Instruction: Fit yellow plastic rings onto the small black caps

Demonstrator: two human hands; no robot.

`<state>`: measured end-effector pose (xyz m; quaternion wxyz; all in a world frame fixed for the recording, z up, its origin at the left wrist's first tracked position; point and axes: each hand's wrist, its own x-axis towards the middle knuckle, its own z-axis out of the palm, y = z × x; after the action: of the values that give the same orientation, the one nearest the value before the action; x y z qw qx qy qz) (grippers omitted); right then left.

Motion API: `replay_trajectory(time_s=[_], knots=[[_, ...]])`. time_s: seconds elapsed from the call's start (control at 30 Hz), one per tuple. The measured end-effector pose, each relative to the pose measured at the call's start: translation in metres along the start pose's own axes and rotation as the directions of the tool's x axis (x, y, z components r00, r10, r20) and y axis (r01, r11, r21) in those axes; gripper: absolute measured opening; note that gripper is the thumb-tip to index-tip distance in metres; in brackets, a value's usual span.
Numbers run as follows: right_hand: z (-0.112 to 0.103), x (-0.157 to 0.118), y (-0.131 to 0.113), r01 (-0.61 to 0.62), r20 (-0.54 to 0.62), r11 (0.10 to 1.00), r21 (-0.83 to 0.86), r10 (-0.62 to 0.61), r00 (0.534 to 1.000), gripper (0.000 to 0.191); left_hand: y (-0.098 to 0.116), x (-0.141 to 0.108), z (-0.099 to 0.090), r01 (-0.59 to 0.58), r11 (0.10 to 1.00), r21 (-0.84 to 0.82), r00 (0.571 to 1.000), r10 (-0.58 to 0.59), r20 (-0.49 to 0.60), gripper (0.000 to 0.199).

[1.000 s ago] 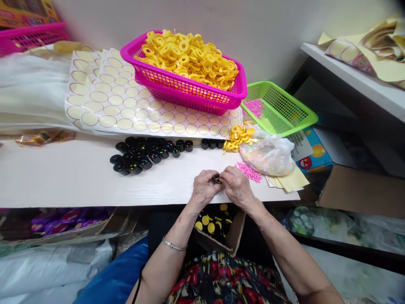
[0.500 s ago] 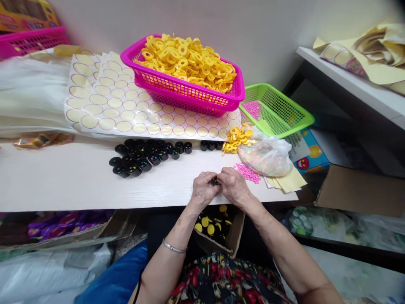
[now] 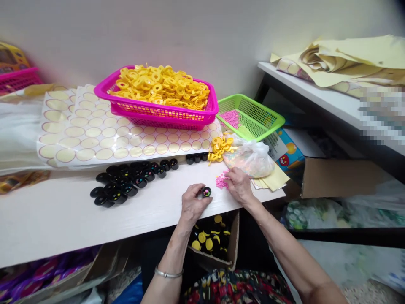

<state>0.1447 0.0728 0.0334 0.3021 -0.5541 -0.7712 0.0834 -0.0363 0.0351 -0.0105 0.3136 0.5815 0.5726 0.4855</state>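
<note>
Thumb and fingers of my left hand (image 3: 193, 203) are curled round a small round black cup (image 3: 206, 191), which is open at the top and has tiny coloured beads inside. To its right, my right hand (image 3: 239, 184) has its fingertips down in a small pile of pink beads (image 3: 220, 181) on the table. Those fingers are bent together, and how many beads are between them is hidden. Left of my hands stand several more black cups (image 3: 126, 185) in a cluster, some with coloured bits inside. A short row of black cups (image 3: 196, 158) sits near the yellow rings (image 3: 220, 147).
Behind, a pink basket (image 3: 158, 122) heaped with yellow ring pieces rests on sticker sheets (image 3: 104, 152). A green basket (image 3: 253, 133) holds pink beads. A knotted plastic bag (image 3: 253, 160) lies by my right hand. Below the table edge is a cardboard box (image 3: 233, 242) with black-and-yellow pieces.
My hands have moved apart. The left keeps the black cup, now tipped so its inside shows, while the right has gone right to the pink beads. The view has shifted.
</note>
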Motion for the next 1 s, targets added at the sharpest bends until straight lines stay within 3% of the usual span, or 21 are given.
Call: replay_trajectory(time_s=[0.1, 0.2, 0.43, 0.6, 0.7, 0.8, 1.0], knots=[[0.000, 0.000, -0.012, 0.089, 0.117, 0.991, -0.102, -0.077, 0.990, 0.012, 0.001, 0.001, -0.002, 0.001, 1.000, 0.007, 1.000, -0.001, 0.017, 0.040], [0.004, 0.000, -0.017, 0.114, 0.155, 0.986, -0.121, -0.095, 0.983, 0.010, 0.004, 0.001, -0.004, -0.007, 1.000, 0.021, 0.999, 0.006, 0.035, 0.042], [0.013, 0.025, -0.005, -0.030, -0.018, 0.981, -0.192, 0.028, 0.999, 0.010, 0.009, 0.003, -0.008, -0.029, 0.997, 0.067, 0.998, 0.025, 0.065, 0.044], [0.023, 0.060, -0.012, -0.031, 0.006, 0.963, -0.267, 0.033, 0.999, 0.009, 0.009, 0.004, -0.007, -0.065, 0.993, 0.096, 0.997, 0.061, 0.047, 0.042], [0.035, 0.081, -0.023, -0.110, -0.011, 0.960, -0.258, 0.111, 0.994, 0.019, 0.009, 0.004, -0.007, -0.048, 0.996, 0.075, 0.998, 0.046, 0.039, 0.042], [0.050, 0.100, -0.033, -0.243, -0.058, 0.956, -0.162, 0.237, 0.970, 0.030, 0.008, 0.004, -0.007, -0.028, 0.999, 0.032, 0.999, 0.027, 0.029, 0.042], [0.059, 0.118, -0.027, -0.350, -0.057, 0.907, 0.235, 0.372, 0.926, 0.012, 0.013, 0.003, -0.009, 0.003, 1.000, -0.027, 0.999, -0.002, 0.036, 0.041]])
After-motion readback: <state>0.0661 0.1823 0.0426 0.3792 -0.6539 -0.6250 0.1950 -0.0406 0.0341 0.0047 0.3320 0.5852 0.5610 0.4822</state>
